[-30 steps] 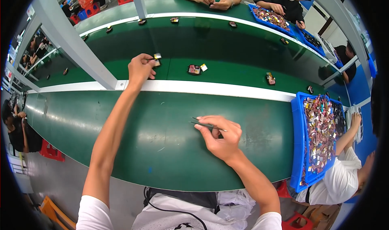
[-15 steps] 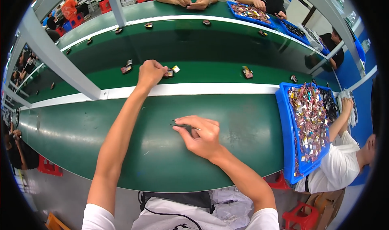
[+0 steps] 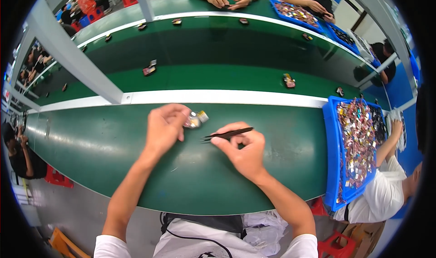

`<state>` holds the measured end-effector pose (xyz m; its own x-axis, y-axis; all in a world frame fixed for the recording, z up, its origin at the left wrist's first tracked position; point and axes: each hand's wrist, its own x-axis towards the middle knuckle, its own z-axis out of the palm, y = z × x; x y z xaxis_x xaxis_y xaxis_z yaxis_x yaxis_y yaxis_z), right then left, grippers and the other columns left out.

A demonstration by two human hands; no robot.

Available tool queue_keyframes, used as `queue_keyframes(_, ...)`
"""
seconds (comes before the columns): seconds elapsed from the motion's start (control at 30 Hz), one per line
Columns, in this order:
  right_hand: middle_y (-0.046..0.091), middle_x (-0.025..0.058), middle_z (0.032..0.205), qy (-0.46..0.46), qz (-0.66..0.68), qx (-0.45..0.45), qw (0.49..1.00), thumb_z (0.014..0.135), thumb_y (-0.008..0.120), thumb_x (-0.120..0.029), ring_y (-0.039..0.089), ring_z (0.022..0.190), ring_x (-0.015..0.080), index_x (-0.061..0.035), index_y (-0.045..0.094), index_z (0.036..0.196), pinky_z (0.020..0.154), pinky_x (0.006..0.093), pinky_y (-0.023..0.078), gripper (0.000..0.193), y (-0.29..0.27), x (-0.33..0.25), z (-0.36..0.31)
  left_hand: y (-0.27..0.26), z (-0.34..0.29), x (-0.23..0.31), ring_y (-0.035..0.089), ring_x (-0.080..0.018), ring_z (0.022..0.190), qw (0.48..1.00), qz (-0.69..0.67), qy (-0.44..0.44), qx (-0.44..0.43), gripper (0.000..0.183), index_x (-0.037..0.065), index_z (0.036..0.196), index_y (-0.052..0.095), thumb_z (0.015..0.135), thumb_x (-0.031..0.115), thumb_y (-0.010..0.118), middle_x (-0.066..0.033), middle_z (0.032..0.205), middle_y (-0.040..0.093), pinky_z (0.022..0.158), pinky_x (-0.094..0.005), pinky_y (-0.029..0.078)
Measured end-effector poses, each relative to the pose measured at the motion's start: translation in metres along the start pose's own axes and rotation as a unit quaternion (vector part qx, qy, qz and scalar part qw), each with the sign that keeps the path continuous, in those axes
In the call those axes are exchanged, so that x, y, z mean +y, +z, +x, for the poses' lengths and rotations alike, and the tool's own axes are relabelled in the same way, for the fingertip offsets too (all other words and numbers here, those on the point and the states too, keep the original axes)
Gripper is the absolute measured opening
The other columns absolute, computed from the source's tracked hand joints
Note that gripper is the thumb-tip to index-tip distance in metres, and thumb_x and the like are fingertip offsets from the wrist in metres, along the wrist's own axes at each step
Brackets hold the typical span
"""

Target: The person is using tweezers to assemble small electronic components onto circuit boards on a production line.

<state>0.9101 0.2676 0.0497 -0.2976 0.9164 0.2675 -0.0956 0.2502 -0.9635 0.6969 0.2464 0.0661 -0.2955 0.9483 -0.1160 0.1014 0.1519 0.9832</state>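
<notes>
Between the thumb and fingers of my left hand is a small electronic assembly with a pale square piece sticking out on its right. I hold it just above the green tabletop, on my side of the white rail. My right hand is closed around a pair of black tweezers. Their tips point left, a short way below and to the right of the assembly, and do not touch it. Fine details of the assembly are blurred.
Beyond the white rail, a green conveyor belt carries several small assemblies. At the right stands a blue tray heaped with small parts. A grey metal post rises at the left. Co-workers sit across the belt and at both sides.
My left hand has lifted the assembly off the belt and brought it over the rail toward me. My right hand has shifted slightly right, and the tweezers now show more fully.
</notes>
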Motion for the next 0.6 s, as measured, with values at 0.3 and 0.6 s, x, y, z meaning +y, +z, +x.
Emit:
queue_keyframes(0.3, 0.062, -0.0030, 0.073, -0.003, -0.003, 0.008, 1.000, 0.083, 0.080, 0.005, 0.041, 0.051, -0.0023, 0.0012, 0.070, 0.093, 0.046, 0.0176, 0.027, 0.015, -0.016, -0.005, -0.003, 0.035, -0.038, -0.004, 0.058, -0.0063, 0.051, 0.992, 0.033, 0.118, 0.019, 0.014, -0.009, 0.105, 0.069, 0.098, 0.003, 0.064, -0.0067, 0.072, 0.069, 0.045, -0.0219, 0.045)
queue_keyframes(0.6, 0.059, -0.0044, 0.068, 0.019, -0.016, -0.012, 1.000, 0.083, 0.082, 0.002, 0.041, 0.051, -0.0023, 0.0003, 0.071, 0.095, 0.045, 0.0181, 0.027, 0.017, -0.026, -0.005, -0.003, 0.045, -0.041, 0.002, 0.060, -0.0075, 0.051, 0.989, 0.037, 0.139, 0.032, 0.014, -0.007, 0.106, 0.070, 0.098, 0.003, 0.065, -0.0076, 0.072, 0.070, 0.045, -0.0216, 0.046)
